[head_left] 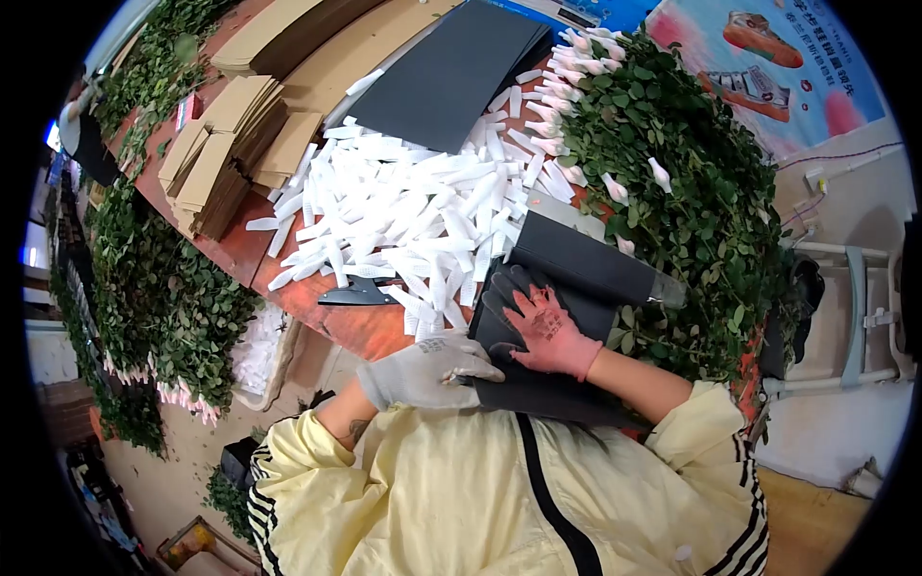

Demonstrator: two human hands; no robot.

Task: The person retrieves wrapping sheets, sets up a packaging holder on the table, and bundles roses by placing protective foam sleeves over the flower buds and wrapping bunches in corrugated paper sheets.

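Note:
My left hand [427, 376], in a pale grey glove, has its fingers closed on the near left edge of a black sheet [552, 394] in front of my body. Spread flat on the same sheet is my right hand [545, 331], in a pink glove with dark fingers. Just beyond it, a folded black wrap [581, 254] lies across the sheet, with clear plastic at its right end. A heap of white mesh sleeves [408, 202] lies beyond my hands, and black-handled scissors or a cutter [357, 293] rest at its near left side.
Leafy rose stems [677, 163] with sleeved pink buds are piled at the right. Dark sheets [447, 72] and folded cardboard [216, 154] lie farther back. More greenery [163, 278] stands at the left, where a person [82, 130] is partly visible. A chair [855, 307] stands right.

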